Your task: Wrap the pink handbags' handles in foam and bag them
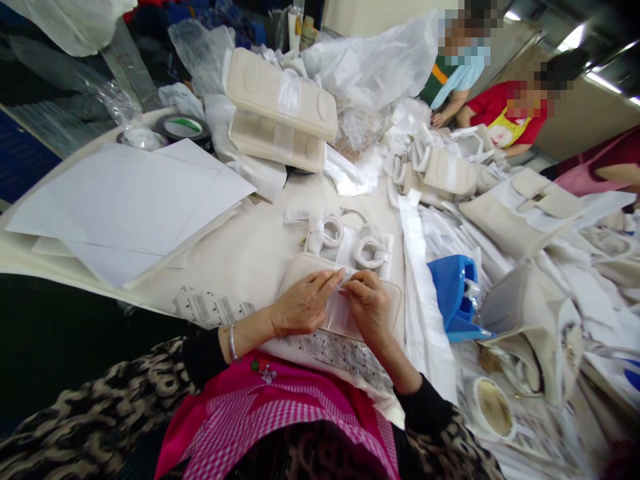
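A cream padded panel lies on the table in front of me, partly under a clear plastic strip. My left hand rests on the panel, its fingers pinched on the top edge of the plastic strip. My right hand pinches the same edge, its fingertips almost touching the left ones. Just beyond my hands lie two white coiled straps in clear wrapping. A printed plastic bag hangs over the table edge toward my lap.
White paper sheets lie at left, with tape rolls behind. Two stacked cream panels sit at the back centre. A blue tape dispenser stands at right beside a cream bag. Two other people work at the far right.
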The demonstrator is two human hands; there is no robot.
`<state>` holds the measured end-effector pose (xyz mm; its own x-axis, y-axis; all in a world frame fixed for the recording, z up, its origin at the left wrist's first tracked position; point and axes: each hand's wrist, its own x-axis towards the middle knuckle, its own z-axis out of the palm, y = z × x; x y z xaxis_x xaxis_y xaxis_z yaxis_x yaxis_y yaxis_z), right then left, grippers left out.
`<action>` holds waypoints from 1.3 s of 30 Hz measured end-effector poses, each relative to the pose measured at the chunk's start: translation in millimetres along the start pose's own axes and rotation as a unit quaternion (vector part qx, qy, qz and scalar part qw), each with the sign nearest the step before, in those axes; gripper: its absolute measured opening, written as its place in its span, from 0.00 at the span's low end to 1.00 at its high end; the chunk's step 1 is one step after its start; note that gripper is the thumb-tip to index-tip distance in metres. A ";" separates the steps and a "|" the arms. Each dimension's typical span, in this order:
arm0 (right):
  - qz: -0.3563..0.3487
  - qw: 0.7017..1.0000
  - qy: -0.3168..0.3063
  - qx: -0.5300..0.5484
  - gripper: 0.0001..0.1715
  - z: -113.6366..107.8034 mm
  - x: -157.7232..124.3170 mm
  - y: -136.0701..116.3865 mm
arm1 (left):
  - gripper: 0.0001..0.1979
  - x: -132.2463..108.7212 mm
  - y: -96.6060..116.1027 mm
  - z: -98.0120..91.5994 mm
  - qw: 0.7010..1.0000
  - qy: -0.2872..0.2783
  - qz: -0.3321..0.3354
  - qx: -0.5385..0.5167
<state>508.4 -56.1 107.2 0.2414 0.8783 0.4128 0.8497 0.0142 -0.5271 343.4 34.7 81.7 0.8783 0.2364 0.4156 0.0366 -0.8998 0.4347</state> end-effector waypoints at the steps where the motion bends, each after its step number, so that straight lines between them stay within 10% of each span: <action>1: 0.003 1.000 0.003 -0.011 0.12 1.5 -0.9 -0.1 | 0.43 0.0 -0.1 0.1 1.000 0.001 -0.003 -0.008; 16: 0.053 0.972 -0.068 -0.217 0.03 -3.7 21.6 -13.9 | 0.38 1.6 0.4 3.1 0.999 0.031 -0.016 0.019; 27: 0.087 0.991 -0.058 -0.083 0.05 -9.0 25.8 -7.0 | 0.16 -2.5 -5.9 5.5 0.978 0.027 0.145 0.148; 31: 0.080 0.992 0.034 0.094 0.05 -54.7 15.6 16.9 | 0.20 -0.4 -8.3 6.6 0.977 0.047 0.143 0.151; 35: 0.263 0.941 0.209 0.025 0.17 -145.4 -9.5 81.2 | 0.23 1.1 -14.0 10.8 0.977 0.070 0.140 0.147; 39: 0.381 0.906 0.183 -0.031 0.22 -215.3 -34.7 141.8 | 0.25 1.7 -12.9 10.0 0.975 0.072 0.142 0.153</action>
<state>721.4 -187.6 178.0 0.8987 0.4041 0.1705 0.3921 -0.5662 -0.7250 349.2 43.1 68.8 0.7982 -0.0092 0.6023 -0.0392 -0.9986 0.0366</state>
